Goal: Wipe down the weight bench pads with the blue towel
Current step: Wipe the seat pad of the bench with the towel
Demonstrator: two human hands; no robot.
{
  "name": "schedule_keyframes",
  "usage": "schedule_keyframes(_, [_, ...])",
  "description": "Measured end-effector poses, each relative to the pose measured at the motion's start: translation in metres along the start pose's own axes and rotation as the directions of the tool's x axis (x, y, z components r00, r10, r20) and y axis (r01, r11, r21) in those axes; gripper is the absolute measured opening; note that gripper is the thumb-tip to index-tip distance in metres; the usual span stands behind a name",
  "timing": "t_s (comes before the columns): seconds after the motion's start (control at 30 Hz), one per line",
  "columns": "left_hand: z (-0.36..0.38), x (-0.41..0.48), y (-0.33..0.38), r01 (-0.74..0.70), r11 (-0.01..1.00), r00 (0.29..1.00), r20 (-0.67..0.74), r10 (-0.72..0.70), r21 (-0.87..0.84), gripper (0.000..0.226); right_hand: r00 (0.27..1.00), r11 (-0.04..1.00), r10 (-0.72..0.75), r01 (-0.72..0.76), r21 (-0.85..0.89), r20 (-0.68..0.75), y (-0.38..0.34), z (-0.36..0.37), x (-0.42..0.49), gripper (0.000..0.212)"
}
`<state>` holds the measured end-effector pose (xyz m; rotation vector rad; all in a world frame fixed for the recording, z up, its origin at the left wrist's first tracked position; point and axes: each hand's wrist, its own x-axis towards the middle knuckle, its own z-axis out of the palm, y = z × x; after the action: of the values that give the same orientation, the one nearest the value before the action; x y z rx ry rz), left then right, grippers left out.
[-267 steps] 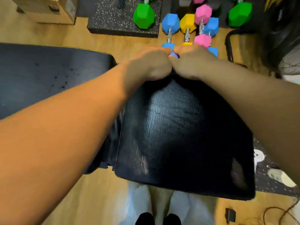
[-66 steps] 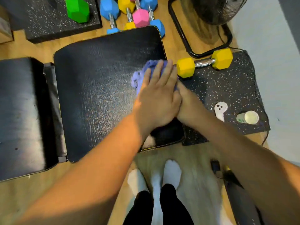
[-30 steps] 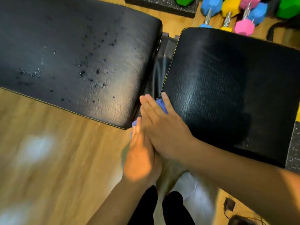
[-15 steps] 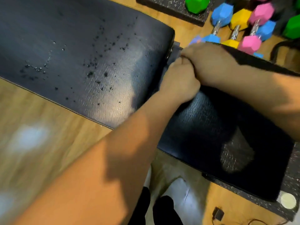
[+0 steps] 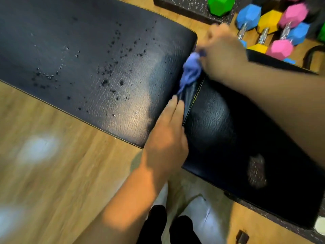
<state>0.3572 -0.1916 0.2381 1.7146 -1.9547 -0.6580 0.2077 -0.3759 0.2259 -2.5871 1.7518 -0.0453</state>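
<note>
Two black bench pads lie side by side: the long back pad (image 5: pixel 91 67), speckled with dark crumbs, and the seat pad (image 5: pixel 228 138) to its right. The blue towel (image 5: pixel 190 71) hangs bunched in the gap between them. My right hand (image 5: pixel 223 57) grips its upper end at the far side of the gap. My left hand (image 5: pixel 167 138) lies flat at the near end of the gap, fingers together and pointing along it, their tips touching the towel's lower tail.
Blue, yellow, pink and green dumbbells (image 5: pixel 274 27) sit on the wood floor past the bench, beside a speckled rubber mat (image 5: pixel 184 4). My feet in white socks (image 5: pixel 198 208) stand at the near edge. A white cup (image 5: pixel 320 228) sits at the bottom right.
Both hands were clenched together at the far end of the gap. Now my left hand has slid back to the near end and flattened, and the towel shows stretched between the hands.
</note>
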Motion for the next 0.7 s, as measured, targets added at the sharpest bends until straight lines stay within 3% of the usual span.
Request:
schedule_keyframes(0.07, [-0.001,0.028,0.0,-0.008,1.0,1.0,0.0,0.008,0.021,0.057,0.991,0.991,0.126,-0.125,-0.041,0.045,0.008,0.0,0.017,0.023])
schedule_keyframes(0.13, [-0.005,0.035,-0.01,-0.015,0.994,1.0,-0.024,0.018,0.111,0.057,0.992,0.995,0.101,-0.1,-0.019,0.081,-0.008,0.004,0.008,0.022])
schedule_keyframes(0.23, [-0.008,0.012,-0.03,-0.045,0.871,0.99,0.14,-0.027,0.49,0.067,0.982,0.997,-0.073,0.07,0.021,0.172,-0.054,0.008,-0.038,0.016])
schedule_keyframes(0.3, [-0.004,-0.006,-0.048,-0.079,0.807,0.98,0.193,-0.044,0.585,0.075,0.946,0.97,-0.244,0.235,0.067,0.212,-0.077,0.007,-0.075,0.015])
schedule_keyframes(0.4, [-0.001,-0.007,-0.055,-0.098,0.874,0.984,0.179,0.013,0.476,0.077,0.897,0.915,-0.402,0.386,0.116,0.184,-0.079,0.011,-0.092,0.018])
schedule_keyframes(0.47, [-0.004,-0.003,-0.048,-0.047,0.904,0.983,0.181,-0.034,0.424,0.076,0.889,0.912,-0.409,0.408,0.051,0.204,-0.064,0.007,-0.071,0.009])
schedule_keyframes(0.57, [-0.002,0.009,-0.027,0.007,0.922,0.988,0.137,-0.065,0.387,0.069,0.97,0.967,-0.226,0.235,-0.099,0.092,-0.009,0.005,-0.01,0.014])
schedule_keyframes(0.7, [0.011,0.049,0.011,-0.036,0.998,0.999,0.036,0.035,0.044,0.062,0.998,0.995,0.05,-0.053,-0.083,-0.038,0.06,-0.007,0.018,0.024])
